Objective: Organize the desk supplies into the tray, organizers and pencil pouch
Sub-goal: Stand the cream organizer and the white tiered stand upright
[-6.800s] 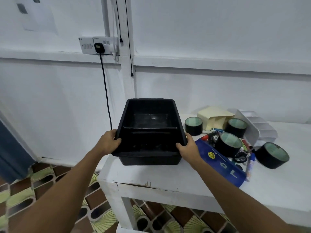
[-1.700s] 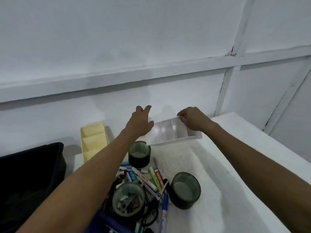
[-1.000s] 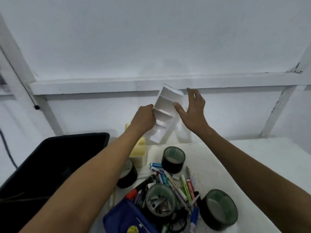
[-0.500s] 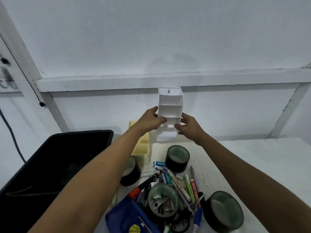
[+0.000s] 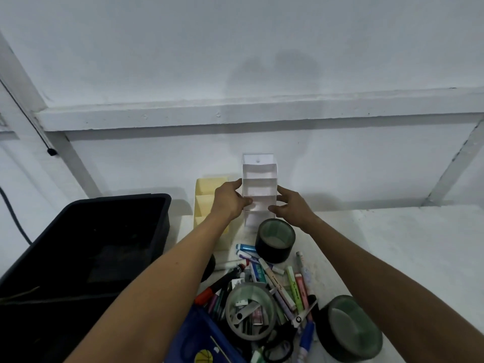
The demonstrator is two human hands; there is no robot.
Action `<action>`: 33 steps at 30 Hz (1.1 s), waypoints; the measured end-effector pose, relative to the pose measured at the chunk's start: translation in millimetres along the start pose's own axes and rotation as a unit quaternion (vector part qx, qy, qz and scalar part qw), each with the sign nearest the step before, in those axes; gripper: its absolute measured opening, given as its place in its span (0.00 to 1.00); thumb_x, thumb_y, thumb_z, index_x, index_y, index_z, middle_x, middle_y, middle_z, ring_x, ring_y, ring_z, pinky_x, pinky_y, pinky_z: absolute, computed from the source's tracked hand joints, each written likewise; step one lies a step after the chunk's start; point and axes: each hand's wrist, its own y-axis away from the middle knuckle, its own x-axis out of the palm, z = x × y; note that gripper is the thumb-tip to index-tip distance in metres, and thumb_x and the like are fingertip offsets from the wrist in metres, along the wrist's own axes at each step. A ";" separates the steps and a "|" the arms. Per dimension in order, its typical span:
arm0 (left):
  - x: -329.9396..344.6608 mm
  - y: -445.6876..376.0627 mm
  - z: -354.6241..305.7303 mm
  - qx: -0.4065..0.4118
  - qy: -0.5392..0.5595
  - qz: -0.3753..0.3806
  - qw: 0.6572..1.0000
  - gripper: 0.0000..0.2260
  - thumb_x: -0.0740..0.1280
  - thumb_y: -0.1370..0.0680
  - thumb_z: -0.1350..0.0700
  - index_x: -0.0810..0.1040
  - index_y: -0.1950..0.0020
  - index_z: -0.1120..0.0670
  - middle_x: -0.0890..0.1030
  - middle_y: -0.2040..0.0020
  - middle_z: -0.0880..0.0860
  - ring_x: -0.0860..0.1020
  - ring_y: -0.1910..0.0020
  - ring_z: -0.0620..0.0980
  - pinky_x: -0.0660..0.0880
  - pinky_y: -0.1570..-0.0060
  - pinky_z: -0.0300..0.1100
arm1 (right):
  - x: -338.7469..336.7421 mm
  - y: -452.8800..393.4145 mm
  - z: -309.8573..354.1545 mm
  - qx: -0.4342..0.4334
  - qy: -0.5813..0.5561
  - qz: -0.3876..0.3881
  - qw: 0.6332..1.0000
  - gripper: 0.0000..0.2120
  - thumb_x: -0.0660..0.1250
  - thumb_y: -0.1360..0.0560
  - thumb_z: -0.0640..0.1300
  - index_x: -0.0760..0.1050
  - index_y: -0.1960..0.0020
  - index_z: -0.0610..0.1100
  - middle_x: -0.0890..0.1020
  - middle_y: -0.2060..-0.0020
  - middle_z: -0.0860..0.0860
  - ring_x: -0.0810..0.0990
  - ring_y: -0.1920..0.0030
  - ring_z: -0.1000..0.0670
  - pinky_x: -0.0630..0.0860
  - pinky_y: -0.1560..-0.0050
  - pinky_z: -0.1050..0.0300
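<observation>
Hands, left (image 5: pixel 228 199) and right (image 5: pixel 291 208), grip the upright white organizer (image 5: pixel 259 179) by its sides, beside the yellow organizer (image 5: pixel 207 195).

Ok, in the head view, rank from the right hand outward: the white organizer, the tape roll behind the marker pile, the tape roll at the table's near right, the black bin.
From the right hand:
1. White organizer, gripped, just left.
2. Tape roll behind the marker pile, just below the hand.
3. Tape roll at the near right, toward the camera.
4. Black bin, far left.
</observation>
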 end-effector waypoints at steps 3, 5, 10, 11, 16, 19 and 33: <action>5.7 4.1 2.0 0.004 -0.003 -0.017 1.000 0.25 0.74 0.27 0.56 0.74 0.30 0.55 0.80 0.61 0.51 0.76 0.62 0.45 0.70 0.57 0.35 | 0.8 0.4 -2.1 -0.005 0.019 -0.002 1.000 0.33 0.71 0.28 0.39 0.64 0.26 0.50 0.79 0.39 0.46 0.80 0.45 0.46 0.79 0.47 0.51; 6.5 5.7 2.5 0.000 -0.004 -0.013 1.000 0.27 0.74 0.27 0.56 0.72 0.29 0.55 0.83 0.57 0.53 0.78 0.60 0.47 0.71 0.54 0.36 | 0.1 0.1 -1.4 -0.016 0.051 -0.007 0.999 0.33 0.71 0.28 0.38 0.64 0.27 0.49 0.78 0.38 0.47 0.78 0.40 0.47 0.78 0.45 0.51; 6.8 18.2 2.2 -0.007 0.004 0.002 1.000 0.30 0.72 0.25 0.58 0.65 0.25 0.55 0.84 0.54 0.56 0.79 0.56 0.47 0.71 0.51 0.35 | -2.6 9.0 -0.5 -0.034 0.105 -0.015 0.994 0.31 0.69 0.28 0.37 0.66 0.28 0.48 0.80 0.41 0.45 0.80 0.52 0.50 0.74 0.56 0.61; 7.3 21.3 2.3 -0.006 0.001 0.000 1.000 0.29 0.71 0.24 0.58 0.65 0.25 0.56 0.84 0.54 0.56 0.78 0.57 0.46 0.70 0.51 0.35 | -1.8 11.4 -1.2 -0.034 0.115 -0.020 0.993 0.31 0.70 0.28 0.37 0.66 0.27 0.48 0.81 0.42 0.45 0.81 0.53 0.50 0.73 0.54 0.61; 9.6 23.5 0.7 -0.014 -0.018 0.000 1.000 0.24 0.70 0.24 0.57 0.71 0.28 0.57 0.84 0.50 0.56 0.78 0.55 0.48 0.70 0.52 0.35 | 1.4 12.6 -3.3 -0.025 0.134 -0.025 0.990 0.33 0.71 0.28 0.40 0.64 0.26 0.48 0.81 0.42 0.45 0.81 0.50 0.50 0.72 0.52 0.61; 4.3 25.1 -3.2 -0.032 -0.016 0.009 0.999 0.25 0.71 0.25 0.55 0.72 0.29 0.57 0.83 0.46 0.57 0.79 0.46 0.53 0.71 0.48 0.37 | 0.5 15.1 -0.3 -0.018 0.134 -0.021 0.991 0.34 0.72 0.29 0.43 0.63 0.26 0.48 0.81 0.42 0.44 0.81 0.51 0.50 0.74 0.50 0.60; -53.1 90.1 17.9 -0.059 -0.204 0.070 0.975 0.21 0.72 0.27 0.50 0.78 0.36 0.54 0.80 0.41 0.55 0.78 0.44 0.53 0.70 0.50 0.38 | -4.4 72.8 35.0 -0.050 0.248 0.062 0.965 0.19 0.73 0.30 0.50 0.78 0.43 0.43 0.81 0.49 0.47 0.78 0.48 0.49 0.71 0.53 0.61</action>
